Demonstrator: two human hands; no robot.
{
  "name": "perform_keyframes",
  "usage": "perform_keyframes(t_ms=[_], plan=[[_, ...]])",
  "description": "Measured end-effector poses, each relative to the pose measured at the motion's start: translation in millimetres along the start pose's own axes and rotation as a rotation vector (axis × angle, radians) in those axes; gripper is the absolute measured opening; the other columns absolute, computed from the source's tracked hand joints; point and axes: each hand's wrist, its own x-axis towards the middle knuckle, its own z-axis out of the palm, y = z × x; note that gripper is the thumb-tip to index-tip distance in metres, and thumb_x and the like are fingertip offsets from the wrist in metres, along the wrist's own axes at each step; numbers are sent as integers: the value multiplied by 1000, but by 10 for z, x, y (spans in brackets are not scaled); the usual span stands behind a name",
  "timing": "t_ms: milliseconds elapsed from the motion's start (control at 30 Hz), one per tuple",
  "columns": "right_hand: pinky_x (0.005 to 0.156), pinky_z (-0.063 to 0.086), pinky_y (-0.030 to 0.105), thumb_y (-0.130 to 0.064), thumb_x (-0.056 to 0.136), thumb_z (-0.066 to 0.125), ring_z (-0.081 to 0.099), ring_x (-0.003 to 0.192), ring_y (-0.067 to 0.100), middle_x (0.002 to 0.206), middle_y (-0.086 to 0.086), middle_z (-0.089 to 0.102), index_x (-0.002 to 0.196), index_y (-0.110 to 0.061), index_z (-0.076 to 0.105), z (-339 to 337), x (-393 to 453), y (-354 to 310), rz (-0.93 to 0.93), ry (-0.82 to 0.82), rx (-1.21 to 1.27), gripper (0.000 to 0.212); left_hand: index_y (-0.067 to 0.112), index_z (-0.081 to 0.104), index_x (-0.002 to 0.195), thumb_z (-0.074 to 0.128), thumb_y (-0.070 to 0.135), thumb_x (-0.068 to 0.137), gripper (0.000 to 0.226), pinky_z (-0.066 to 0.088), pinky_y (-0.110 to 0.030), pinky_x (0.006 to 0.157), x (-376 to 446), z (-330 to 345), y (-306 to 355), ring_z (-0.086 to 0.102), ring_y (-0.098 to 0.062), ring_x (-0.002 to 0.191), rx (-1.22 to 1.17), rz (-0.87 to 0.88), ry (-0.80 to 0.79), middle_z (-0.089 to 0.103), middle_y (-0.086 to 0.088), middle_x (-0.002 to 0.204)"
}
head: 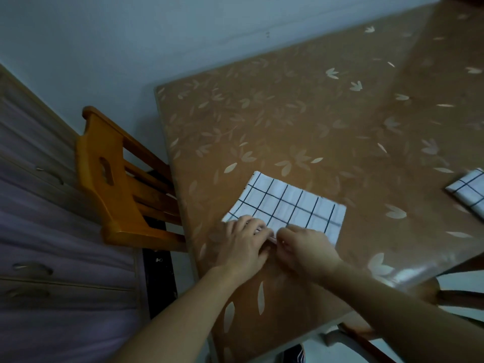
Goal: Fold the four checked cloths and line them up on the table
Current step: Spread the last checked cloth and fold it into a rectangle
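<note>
Head view: one checked cloth flat on the near left part of the table, spread so its near edge can be worked. Left hand and right hand side by side on that edge, fingers curled onto the fabric, seemingly pinching it to start or tidy a fold. Second cloth, already folded, set aside at far right, well apart. Wooden chair left of the table.

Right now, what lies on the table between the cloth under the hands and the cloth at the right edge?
Nothing: in the head view, only bare leaf-patterned table shows between the near cloth and the right cloth.
</note>
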Motion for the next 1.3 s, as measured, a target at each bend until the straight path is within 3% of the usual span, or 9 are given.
perform_keyframes(t_ms=[133, 200, 333, 500, 667, 800, 933, 1133, 1300], plan=[[78, 43, 30, -59, 84, 51, 54, 100, 15, 112, -7, 54, 123, -27, 51, -22, -122, -91, 49, -144, 64, 51, 25, 66, 89, 61, 16, 85, 11, 36, -30, 92, 65, -19, -160, 45, -17, 107, -76, -58, -24, 54, 6, 105], [87, 44, 34, -65, 79, 50, 54, 104, 18, 116, -7, 53, 126, -28, 48, -16, -223, 20, 24, -163, -29, 60, 21, 67, 91, 60, 9, 87, 15, 42, -29, 88, 93, -44, -273, 47, -16, 105, -142, -69, -61, 52, 4, 108], [81, 47, 31, -41, 73, 64, 60, 97, 16, 106, -8, 61, 100, -31, 56, 46, -330, 209, -91, -79, -124, 30, 23, 67, 85, 64, 3, 84, 21, 44, -30, 90, 154, -93, -390, 52, -15, 106, -344, -204, -11, 52, 8, 107], [55, 45, 28, -41, 75, 48, 62, 60, 18, 70, -6, 63, 73, -21, 58, 43, -167, 83, -59, 107, -49, 23, 38, 65, 102, 71, 28, 75, 29, 23, -35, 101, -7, -172, -255, 36, -12, 126, -75, -163, 40, 52, 15, 126], [47, 21, 20, -40, 70, 55, 53, 46, 14, 59, -6, 56, 71, -22, 55, 31, -60, -112, -54, 162, -28, 17, 29, 69, 104, 67, 26, 78, 26, 46, -31, 88, -152, -218, -124, 55, -9, 103, -233, -74, 77, 63, 12, 109], [67, 46, 27, -40, 77, 61, 64, 80, 16, 94, -8, 68, 106, -25, 59, 85, -130, -6, -53, 30, 49, 33, 24, 75, 100, 69, 7, 83, 25, 53, -24, 84, -217, -238, -239, 61, 3, 91, -448, -204, 43, 70, 13, 98], [87, 39, 32, -42, 85, 56, 53, 122, 11, 131, -13, 59, 121, -32, 61, 17, -208, 221, -28, -100, 5, 38, 32, 76, 97, 69, 24, 89, 13, 49, -14, 83, -282, -274, -389, 61, 9, 92, -585, -351, -101, 68, 25, 92], [54, 40, 34, -31, 84, 56, 55, 60, 14, 61, -5, 60, 68, -15, 57, -111, -110, 222, 196, -129, 262, 23, 17, 69, 116, 71, 30, 86, 32, 45, -8, 84, -271, -307, -485, 62, 0, 100, -768, -568, -80, 66, 16, 101], [52, 42, 32, -26, 86, 66, 53, 51, 16, 59, 4, 58, 66, -5, 61, -338, 11, 190, 338, -240, 557, 30, 27, 73, 102, 71, 43, 82, 26, 53, -35, 92, -286, -291, -577, 65, 2, 95, -685, -530, -191, 73, 14, 97]])
